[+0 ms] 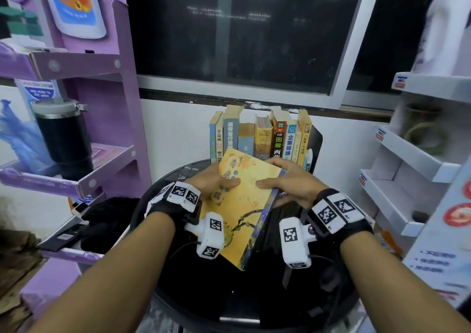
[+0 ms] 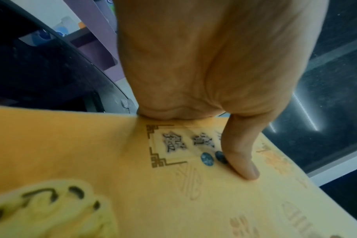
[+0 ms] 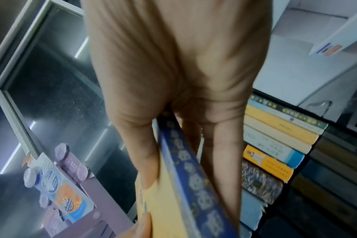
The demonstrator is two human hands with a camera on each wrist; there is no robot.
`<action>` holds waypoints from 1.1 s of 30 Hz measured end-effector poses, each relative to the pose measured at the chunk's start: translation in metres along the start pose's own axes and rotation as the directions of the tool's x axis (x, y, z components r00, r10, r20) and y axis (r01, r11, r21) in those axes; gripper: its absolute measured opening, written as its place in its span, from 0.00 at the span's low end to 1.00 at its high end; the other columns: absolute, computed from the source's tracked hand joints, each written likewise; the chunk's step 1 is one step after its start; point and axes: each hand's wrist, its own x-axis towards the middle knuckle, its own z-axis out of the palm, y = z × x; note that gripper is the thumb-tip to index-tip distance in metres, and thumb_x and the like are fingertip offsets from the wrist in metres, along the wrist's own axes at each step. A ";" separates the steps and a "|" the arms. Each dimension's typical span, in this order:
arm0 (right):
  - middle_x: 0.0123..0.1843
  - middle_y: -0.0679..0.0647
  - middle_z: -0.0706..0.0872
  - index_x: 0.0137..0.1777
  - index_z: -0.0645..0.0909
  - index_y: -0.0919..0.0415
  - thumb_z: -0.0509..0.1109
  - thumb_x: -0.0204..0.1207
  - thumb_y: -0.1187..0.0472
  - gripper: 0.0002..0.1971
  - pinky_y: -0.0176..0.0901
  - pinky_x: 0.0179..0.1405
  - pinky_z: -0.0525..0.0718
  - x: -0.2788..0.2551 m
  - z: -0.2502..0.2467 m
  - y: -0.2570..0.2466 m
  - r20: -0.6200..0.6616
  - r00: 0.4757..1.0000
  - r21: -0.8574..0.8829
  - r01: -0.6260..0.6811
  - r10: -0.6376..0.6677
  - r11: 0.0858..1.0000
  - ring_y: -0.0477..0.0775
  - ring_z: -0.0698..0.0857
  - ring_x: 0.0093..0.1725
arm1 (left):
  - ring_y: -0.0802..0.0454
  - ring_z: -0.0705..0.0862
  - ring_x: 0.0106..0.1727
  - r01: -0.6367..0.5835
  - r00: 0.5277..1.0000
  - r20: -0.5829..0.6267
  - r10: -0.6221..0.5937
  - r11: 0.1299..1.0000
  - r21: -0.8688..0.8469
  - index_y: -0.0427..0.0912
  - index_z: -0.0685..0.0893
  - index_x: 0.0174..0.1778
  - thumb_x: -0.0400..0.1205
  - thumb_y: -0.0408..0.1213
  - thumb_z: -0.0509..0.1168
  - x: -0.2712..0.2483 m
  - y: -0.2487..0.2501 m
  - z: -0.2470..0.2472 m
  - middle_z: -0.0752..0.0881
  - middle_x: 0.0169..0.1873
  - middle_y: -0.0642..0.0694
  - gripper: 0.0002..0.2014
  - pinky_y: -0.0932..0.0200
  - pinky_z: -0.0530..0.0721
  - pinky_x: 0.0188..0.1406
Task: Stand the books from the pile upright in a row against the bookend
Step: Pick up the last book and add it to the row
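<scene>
I hold a yellow book with a blue patterned spine in both hands above the round black table. My left hand grips its left edge, thumb pressed on the yellow book's cover. My right hand grips the spine side, thumb on the cover and fingers underneath. The book tilts, cover facing me. Behind it, a row of upright books stands at the table's far edge, with the black bookend at its right end. The same row of books shows in the right wrist view.
A purple shelf unit with a black tumbler stands to the left. White shelves stand to the right. A dark window and white wall lie behind the books. Black cloth lies at the table's left.
</scene>
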 end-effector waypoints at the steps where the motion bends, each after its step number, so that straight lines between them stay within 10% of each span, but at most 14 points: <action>1: 0.56 0.58 0.89 0.63 0.78 0.54 0.75 0.76 0.67 0.18 0.58 0.36 0.92 -0.004 -0.006 0.000 -0.007 1.000 -0.011 0.020 -0.020 1.000 0.60 0.91 0.48 | 0.36 0.83 0.64 0.001 1.000 0.008 -0.001 1.000 0.000 0.42 0.79 0.58 0.80 0.30 0.69 0.001 0.005 0.005 0.84 0.63 0.36 0.12 0.35 0.79 0.67; 4: 0.55 0.58 0.90 0.65 0.78 0.53 0.73 0.77 0.67 0.18 0.59 0.35 0.92 -0.013 -0.023 0.000 -0.032 0.997 -0.031 0.069 -0.070 0.997 0.60 0.92 0.48 | 0.38 0.85 0.61 -0.011 1.000 -0.007 0.011 1.000 0.002 0.40 0.76 0.62 0.71 0.43 0.79 0.015 0.011 0.020 0.85 0.61 0.38 0.28 0.35 0.81 0.64; 13: 0.45 0.56 0.91 0.64 0.80 0.57 0.74 0.76 0.68 0.18 0.50 0.26 0.90 -0.035 -0.087 -0.001 -0.216 0.966 -0.183 0.100 -0.139 0.978 0.55 0.92 0.36 | 0.49 0.84 0.57 -0.149 0.985 -0.082 0.153 0.987 0.060 0.43 0.73 0.71 0.77 0.40 0.74 0.046 0.045 0.079 0.83 0.60 0.47 0.28 0.54 0.83 0.55; 16: 0.45 0.59 0.92 0.61 0.81 0.58 0.76 0.74 0.67 0.16 0.57 0.31 0.91 -0.040 -0.105 0.002 -0.257 0.958 -0.230 0.066 -0.126 0.971 0.58 0.92 0.37 | 0.54 0.81 0.53 -0.258 0.935 -0.214 0.282 0.957 0.135 0.44 0.76 0.67 0.78 0.38 0.72 0.054 0.054 0.096 0.81 0.54 0.50 0.22 0.64 0.79 0.46; 19: 0.45 0.62 0.92 0.59 0.82 0.58 0.76 0.74 0.67 0.15 0.64 0.36 0.91 -0.044 -0.120 0.007 -0.304 0.946 -0.251 0.035 -0.113 0.967 0.62 0.92 0.39 | 0.53 0.80 0.55 -0.354 0.837 -0.374 0.399 0.917 0.187 0.45 0.79 0.62 0.78 0.35 0.71 0.062 0.066 0.107 0.81 0.51 0.50 0.17 0.58 0.80 0.57; 27: 0.43 0.62 0.92 0.57 0.82 0.59 0.76 0.73 0.68 0.14 0.56 0.29 0.90 -0.044 -0.143 0.016 -0.378 0.922 -0.257 -0.021 -0.080 0.966 0.60 0.92 0.35 | 0.50 0.72 0.68 -0.377 0.582 -0.335 0.741 0.611 0.696 0.49 0.75 0.70 0.74 0.39 0.70 0.084 0.090 0.123 0.76 0.64 0.48 0.26 0.58 0.69 0.68; 33: 0.41 0.61 0.91 0.56 0.82 0.58 0.75 0.74 0.68 0.12 0.50 0.25 0.89 -0.043 -0.156 0.017 -0.424 0.902 -0.281 -0.041 -0.086 0.959 0.58 0.91 0.32 | 0.44 0.59 0.81 -0.212 0.652 -0.138 0.746 0.354 0.911 0.46 0.63 0.78 0.71 0.53 0.70 0.109 0.087 0.135 0.67 0.76 0.46 0.40 0.43 0.50 0.83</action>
